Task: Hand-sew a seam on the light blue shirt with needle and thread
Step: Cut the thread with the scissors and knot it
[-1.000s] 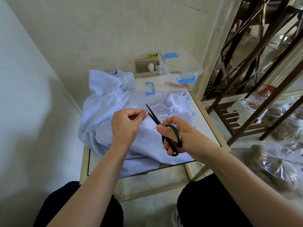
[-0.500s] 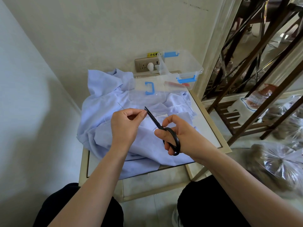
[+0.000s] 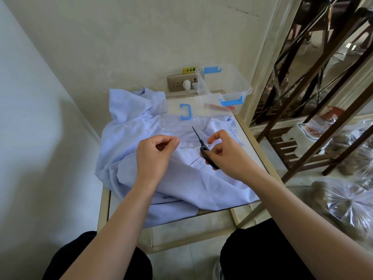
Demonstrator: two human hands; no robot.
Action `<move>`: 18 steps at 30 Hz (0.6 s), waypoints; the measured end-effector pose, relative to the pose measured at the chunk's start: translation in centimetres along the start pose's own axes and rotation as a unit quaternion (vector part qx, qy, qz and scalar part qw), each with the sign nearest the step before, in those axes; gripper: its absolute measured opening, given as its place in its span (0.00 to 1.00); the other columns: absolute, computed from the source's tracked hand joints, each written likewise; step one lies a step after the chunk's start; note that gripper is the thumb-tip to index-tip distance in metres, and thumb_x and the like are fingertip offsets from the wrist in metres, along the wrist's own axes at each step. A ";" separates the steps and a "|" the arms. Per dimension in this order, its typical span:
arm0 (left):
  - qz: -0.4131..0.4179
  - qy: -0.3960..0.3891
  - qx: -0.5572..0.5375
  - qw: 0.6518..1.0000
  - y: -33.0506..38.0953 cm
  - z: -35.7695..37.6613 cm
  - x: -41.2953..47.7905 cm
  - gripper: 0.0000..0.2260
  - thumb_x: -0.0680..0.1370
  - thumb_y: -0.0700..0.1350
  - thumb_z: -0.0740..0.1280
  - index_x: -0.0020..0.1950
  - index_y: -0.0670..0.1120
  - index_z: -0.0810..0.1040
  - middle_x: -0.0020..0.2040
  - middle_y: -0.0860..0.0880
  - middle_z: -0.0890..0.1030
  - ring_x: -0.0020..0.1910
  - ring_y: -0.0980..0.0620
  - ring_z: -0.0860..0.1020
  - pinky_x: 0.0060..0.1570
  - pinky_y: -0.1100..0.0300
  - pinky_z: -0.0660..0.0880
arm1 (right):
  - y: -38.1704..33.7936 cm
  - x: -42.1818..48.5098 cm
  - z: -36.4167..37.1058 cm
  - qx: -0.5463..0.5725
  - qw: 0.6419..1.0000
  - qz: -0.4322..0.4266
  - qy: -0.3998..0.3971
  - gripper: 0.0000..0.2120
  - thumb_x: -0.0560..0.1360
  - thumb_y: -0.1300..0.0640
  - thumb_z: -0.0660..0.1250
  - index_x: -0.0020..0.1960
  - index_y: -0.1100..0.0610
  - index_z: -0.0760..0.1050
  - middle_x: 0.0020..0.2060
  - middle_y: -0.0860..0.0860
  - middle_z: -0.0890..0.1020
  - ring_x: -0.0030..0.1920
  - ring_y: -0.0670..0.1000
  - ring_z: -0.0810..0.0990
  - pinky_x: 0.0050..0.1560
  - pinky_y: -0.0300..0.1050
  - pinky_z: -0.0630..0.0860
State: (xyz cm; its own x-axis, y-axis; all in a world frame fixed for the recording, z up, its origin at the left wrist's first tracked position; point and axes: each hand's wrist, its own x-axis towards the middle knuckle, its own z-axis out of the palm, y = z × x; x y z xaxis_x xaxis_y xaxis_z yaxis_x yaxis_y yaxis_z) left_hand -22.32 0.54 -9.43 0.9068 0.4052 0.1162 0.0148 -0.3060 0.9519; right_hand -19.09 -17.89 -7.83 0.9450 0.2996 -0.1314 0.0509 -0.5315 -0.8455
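The light blue shirt lies crumpled over a small glass-topped table. My left hand hovers over the shirt's middle with thumb and forefinger pinched together; a thin pale thread seems to run from the pinch, and the needle is too small to make out. My right hand grips black scissors just right of it. The blades are together and point up and away toward the box lid.
A clear plastic box with blue latches stands at the table's back right, its lid lying on the shirt. A wall socket is behind. A dark wooden rack and plastic-wrapped bags crowd the right side.
The scissor blades, apart a second ago, have come together. My right hand turned and lifted a little, so the handles are now tucked under its fingers. The left hand stayed in place.
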 end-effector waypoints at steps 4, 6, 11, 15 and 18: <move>0.002 -0.003 0.010 1.000 -0.4 -0.4 0.7 0.05 0.76 0.43 0.72 0.41 0.51 0.82 0.35 0.54 0.83 0.34 0.59 0.78 0.39 0.70 0.72 | 0.1 2.2 -0.8 -0.121 0.990 -0.055 0.053 0.11 0.77 0.55 0.69 0.53 0.52 0.67 0.36 0.51 0.81 0.33 0.45 0.74 0.37 0.45 0.70; -0.002 0.000 0.013 1.000 -0.6 -0.6 1.2 0.04 0.76 0.42 0.72 0.41 0.50 0.82 0.35 0.52 0.83 0.35 0.57 0.79 0.39 0.68 0.73 | -0.5 3.2 -1.3 -0.183 0.978 -0.074 0.070 0.09 0.76 0.55 0.70 0.52 0.53 0.70 0.35 0.44 0.77 0.36 0.45 0.74 0.39 0.46 0.72; -0.005 -0.005 0.014 1.000 -0.4 -1.1 2.1 0.04 0.77 0.41 0.70 0.42 0.47 0.81 0.35 0.51 0.82 0.30 0.62 0.76 0.37 0.70 0.72 | -1.7 7.9 -0.5 -0.190 0.971 -0.099 0.107 0.07 0.75 0.58 0.71 0.49 0.57 0.75 0.43 0.51 0.81 0.43 0.52 0.79 0.45 0.51 0.77; -0.005 -0.021 0.002 1.000 -0.1 -1.4 2.6 0.05 0.77 0.40 0.70 0.41 0.46 0.82 0.35 0.51 0.82 0.32 0.60 0.77 0.35 0.70 0.73 | -1.7 11.7 1.8 -0.181 0.977 -0.055 0.098 0.06 0.75 0.58 0.71 0.49 0.57 0.75 0.45 0.55 0.81 0.45 0.56 0.78 0.42 0.49 0.76; -0.003 -0.032 0.010 0.999 0.1 -1.4 3.1 0.04 0.77 0.40 0.70 0.42 0.44 0.82 0.35 0.51 0.82 0.33 0.60 0.77 0.35 0.68 0.74 | -2.0 13.6 2.8 -0.189 0.975 -0.020 0.115 0.06 0.77 0.58 0.68 0.51 0.59 0.76 0.45 0.55 0.78 0.48 0.56 0.78 0.42 0.47 0.72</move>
State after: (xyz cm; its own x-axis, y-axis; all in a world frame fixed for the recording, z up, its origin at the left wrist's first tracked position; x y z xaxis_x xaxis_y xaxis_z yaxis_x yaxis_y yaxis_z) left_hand -20.09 3.02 -8.59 0.9315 0.3523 0.0910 0.0291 -0.3214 0.9465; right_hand -7.26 -10.55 -9.40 0.9850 0.1633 0.0549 0.1640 -0.7902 -0.5905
